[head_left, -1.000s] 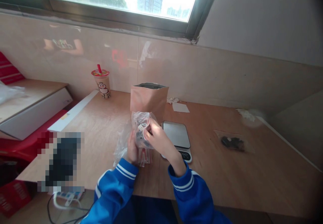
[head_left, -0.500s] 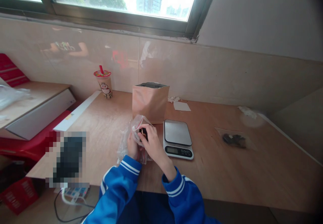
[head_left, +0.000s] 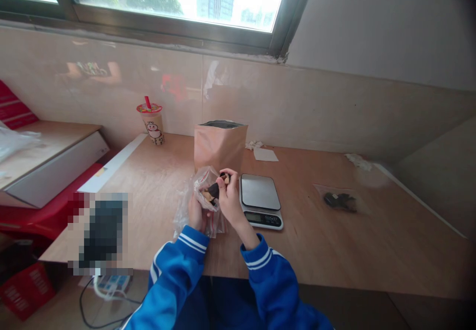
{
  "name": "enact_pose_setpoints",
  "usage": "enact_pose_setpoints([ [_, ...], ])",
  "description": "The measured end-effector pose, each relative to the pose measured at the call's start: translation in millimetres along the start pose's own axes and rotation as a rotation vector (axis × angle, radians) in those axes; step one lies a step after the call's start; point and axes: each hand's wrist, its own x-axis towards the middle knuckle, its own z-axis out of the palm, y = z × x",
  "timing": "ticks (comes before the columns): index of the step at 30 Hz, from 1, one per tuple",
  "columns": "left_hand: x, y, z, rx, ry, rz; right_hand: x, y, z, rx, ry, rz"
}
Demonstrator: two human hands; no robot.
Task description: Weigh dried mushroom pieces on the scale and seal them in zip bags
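My left hand (head_left: pixel 195 215) is closed around a clear plastic zip bag (head_left: pixel 203 177) with its mouth open. Dark, pale-edged dried pieces (head_left: pixel 213 191) show at the bag's opening; their exact kind I cannot tell. My right hand (head_left: pixel 231 202) pinches some of these pieces just above the bag, one showing at its fingertips. Behind both hands a brown kraft paper pouch (head_left: pixel 220 144) stands upright with its top open. To the right of my right hand lies a digital kitchen scale (head_left: pixel 259 192) with a bare metal plate. More crumpled clear plastic is under my left hand.
A drink cup with a red straw (head_left: pixel 153 127) stands at the back left. Farther right lies a flat clear bag of dark pieces (head_left: pixel 339 201). A white paper piece (head_left: pixel 266 154) is near the wall. A blurred dark object (head_left: pixel 104 231) lies at the left edge.
My right hand has drawn back from inside the bag's mouth, up and to the right, bringing dried pieces into view. My left hand still holds the bag in nearly the same place.
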Motion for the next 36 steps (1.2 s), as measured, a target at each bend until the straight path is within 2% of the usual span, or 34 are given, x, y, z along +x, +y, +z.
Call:
enact_pose_setpoints([
  [4,-0.4,1.8,1.3,-0.020,0.008,0.067,38.9,-14.7,-7.0,0.041,0.178,-0.017],
  [7,0.4,0.8,0.4,-0.026,0.015,0.055,88.1,-45.8,-17.1,-0.109,0.279,-0.176],
  [11,2.4,-1.6,-1.7,-0.075,0.000,0.048,160.1,-75.8,-18.6,-0.297,0.214,-0.417],
  [14,1.4,-1.7,-1.9,-0.067,0.007,0.058,191.0,-71.1,-9.3,-0.414,0.091,-0.477],
  [18,-0.6,-0.8,-1.7,-0.043,0.002,0.071,190.4,-53.8,-2.2,-0.582,-0.102,-0.441],
  [21,-0.3,-0.8,-2.1,-0.053,-0.007,0.049,179.3,-53.2,-7.0,-0.684,-0.182,-0.485],
  [27,-0.7,1.1,-1.0,-0.083,0.011,0.028,178.0,-61.9,-24.8,-0.647,-0.328,-0.527],
  [30,-1.6,1.9,-0.4,-0.086,0.004,0.028,183.2,-59.5,-33.5,-0.656,-0.352,-0.509],
  [32,-1.9,1.9,-0.4,-0.081,0.002,0.036,186.0,-57.3,-38.5,-0.742,-0.350,-0.482],
  [36,-1.8,1.0,-0.4,-0.066,0.002,0.057,186.7,-55.3,-41.9,-0.892,-0.239,-0.470],
])
